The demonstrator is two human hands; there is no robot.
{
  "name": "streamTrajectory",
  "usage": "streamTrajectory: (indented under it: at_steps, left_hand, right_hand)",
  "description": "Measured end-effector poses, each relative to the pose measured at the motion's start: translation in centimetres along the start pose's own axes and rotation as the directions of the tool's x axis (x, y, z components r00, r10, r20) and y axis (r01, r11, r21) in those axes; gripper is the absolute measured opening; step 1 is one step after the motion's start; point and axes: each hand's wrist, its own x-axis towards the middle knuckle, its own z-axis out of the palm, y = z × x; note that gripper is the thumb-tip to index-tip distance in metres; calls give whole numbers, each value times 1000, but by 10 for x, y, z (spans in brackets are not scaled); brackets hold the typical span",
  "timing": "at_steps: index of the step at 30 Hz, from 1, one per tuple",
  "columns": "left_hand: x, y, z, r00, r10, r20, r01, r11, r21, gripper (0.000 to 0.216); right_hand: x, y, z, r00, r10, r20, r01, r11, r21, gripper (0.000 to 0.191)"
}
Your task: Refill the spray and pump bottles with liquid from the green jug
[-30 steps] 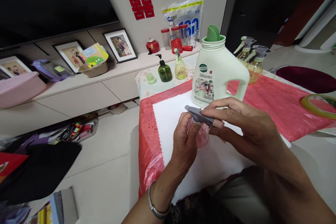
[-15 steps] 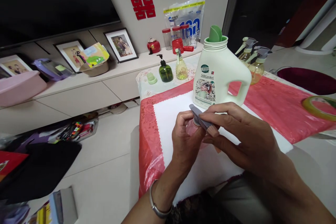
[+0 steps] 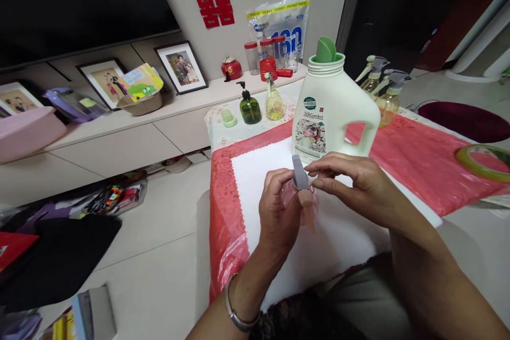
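A pink, see-through spray bottle (image 3: 287,191) with a grey spray head (image 3: 302,176) stands low in front of me, its peach-coloured trigger (image 3: 307,212) pointing towards me. My left hand (image 3: 279,212) is wrapped round the bottle just under the head. From the right, my right hand (image 3: 350,178) pinches at the side of the head with thumb and fingers; the exact contact is partly hidden. Just behind both hands rises a large pale green detergent jug (image 3: 334,106), uncapped, with a green spout in its mouth.
A white cloth (image 3: 255,170) lies over the red tablecloth (image 3: 227,196). Further back are a green cap (image 3: 228,118), a green pump bottle (image 3: 251,110) and a yellow spray bottle (image 3: 274,105). More spray bottles (image 3: 388,103) stand right of the jug, and a tape roll (image 3: 474,167) lies far right.
The spray head has turned, so its trigger now points towards me instead of to the right. My right hand has shifted its hold to the head's right side.
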Motion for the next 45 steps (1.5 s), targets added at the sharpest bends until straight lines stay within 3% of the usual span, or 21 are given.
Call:
streamTrajectory:
  at_steps: [5,11,19,26,32,41,45]
  left_hand:
    - [-1,0,1,1000,-17,-17,16,1000,-12,23]
    - [-2,4,4,974,-226,-35,210,946,-248,34]
    - [2,4,3,981,-192,-21,182,956,-228,29]
    - [-1,4,1,994,-101,-33,98,993,-72,26]
    - [-1,9,6,970,-239,-38,215,922,-321,34]
    - [-4,5,3,980,-196,-33,178,941,-288,22]
    - [-5,5,2,965,-259,30,255,915,-312,30]
  right_hand:
    - [2,5,6,999,25,37,-28,997,77,15]
    - [5,6,7,998,39,55,-47,988,149,12]
    - [7,10,7,997,3,81,-20,979,203,18]
    - [8,13,8,995,12,101,-36,970,240,23]
    - [9,17,7,978,2,209,-59,961,270,34]
    - [13,18,12,985,-71,157,13,941,339,28]
    - [13,18,11,991,-66,118,27,953,303,25]
